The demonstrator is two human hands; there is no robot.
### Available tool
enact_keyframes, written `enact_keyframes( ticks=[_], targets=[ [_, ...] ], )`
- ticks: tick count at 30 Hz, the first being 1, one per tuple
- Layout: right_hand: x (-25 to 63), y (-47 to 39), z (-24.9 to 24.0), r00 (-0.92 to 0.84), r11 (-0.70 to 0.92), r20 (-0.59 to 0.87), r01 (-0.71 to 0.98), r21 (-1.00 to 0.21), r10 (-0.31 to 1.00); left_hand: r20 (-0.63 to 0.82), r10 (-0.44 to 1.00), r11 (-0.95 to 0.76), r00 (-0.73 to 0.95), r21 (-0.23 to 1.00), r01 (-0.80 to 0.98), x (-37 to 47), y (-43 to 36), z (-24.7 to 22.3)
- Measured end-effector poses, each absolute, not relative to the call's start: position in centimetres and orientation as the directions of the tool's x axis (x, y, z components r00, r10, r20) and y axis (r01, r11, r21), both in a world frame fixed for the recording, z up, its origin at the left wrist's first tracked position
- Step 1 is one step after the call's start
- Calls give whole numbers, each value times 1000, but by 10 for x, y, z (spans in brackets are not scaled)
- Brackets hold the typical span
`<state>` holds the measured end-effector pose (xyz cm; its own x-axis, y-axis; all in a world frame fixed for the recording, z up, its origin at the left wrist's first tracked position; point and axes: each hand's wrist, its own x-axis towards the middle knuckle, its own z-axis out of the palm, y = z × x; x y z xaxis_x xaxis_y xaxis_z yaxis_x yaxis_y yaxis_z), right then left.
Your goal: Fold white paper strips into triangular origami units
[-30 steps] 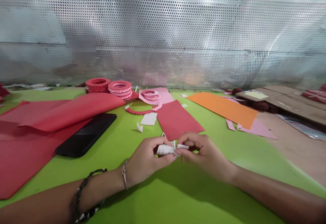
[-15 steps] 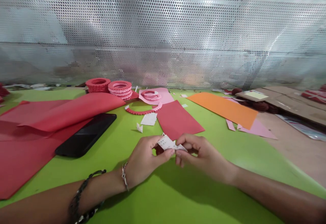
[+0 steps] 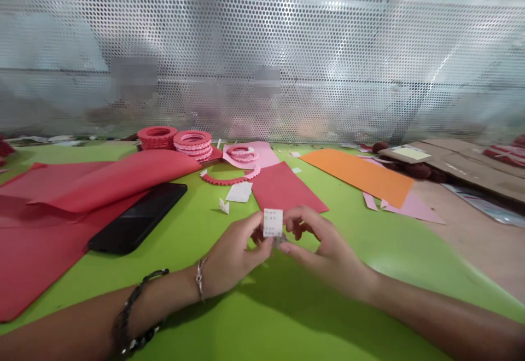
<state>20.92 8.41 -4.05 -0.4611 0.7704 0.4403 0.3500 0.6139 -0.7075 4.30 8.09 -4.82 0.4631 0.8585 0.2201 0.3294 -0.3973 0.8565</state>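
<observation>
A small folded piece of white printed paper [image 3: 273, 222] is held up between both hands over the green table. My left hand [image 3: 235, 254] pinches its left side between thumb and fingers, with bracelets on that wrist. On the right, my right hand [image 3: 328, 249] has its thumb at the paper's lower right corner and its fingers curled beside it. Just beyond the hands lies a red paper sheet [image 3: 287, 188]. A flat white paper piece [image 3: 239, 192] and a small folded white scrap [image 3: 223, 206] rest to its left.
A black phone [image 3: 139, 219] and large red sheets [image 3: 36, 251] lie left. Stacked scalloped rings [image 3: 192, 145] and a partial red ring [image 3: 223, 180] sit behind. Orange paper [image 3: 361, 178] and cardboard [image 3: 471, 164] are right. A perforated metal panel [image 3: 262, 38] stands across the back.
The folded white paper has turned from a slanted position to upright, its printed square face now showing. The fingers of my right hand have lifted and loosened slightly.
</observation>
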Motion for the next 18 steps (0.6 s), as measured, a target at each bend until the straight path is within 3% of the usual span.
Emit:
enact_keyframes(
  ticks=[4, 7, 9, 11, 14, 16, 18],
  targets=[
    [210, 86, -40, -462, 541, 378, 294, -788, 802, 134, 835, -332, 534, 896, 295, 45, 79, -48],
    [212, 87, -41, -443, 642, 484, 349, -682, 755, 113, 868, -241, 483, 947, 213, 46, 83, -48],
    [216, 89, -41, -477, 777, 613, 371, -509, 630, 103, 878, -192, 468, 970, 147, 45, 86, -47],
    [220, 91, -40, -563, 894, 703, 366, -260, 435, 101, 885, -163, 455, 982, 98, 44, 89, -47],
    [225, 91, -36, -713, 916, 672, 379, 129, 200, 95, 892, -128, 443, 991, 44, 43, 90, -47],
    [227, 91, -35, -770, 877, 624, 383, 290, 130, 89, 892, -111, 444, 994, 23, 42, 90, -47],
    [228, 91, -36, -789, 858, 609, 368, 357, 85, 81, 889, -102, 450, 995, 23, 42, 89, -47]
  ],
)
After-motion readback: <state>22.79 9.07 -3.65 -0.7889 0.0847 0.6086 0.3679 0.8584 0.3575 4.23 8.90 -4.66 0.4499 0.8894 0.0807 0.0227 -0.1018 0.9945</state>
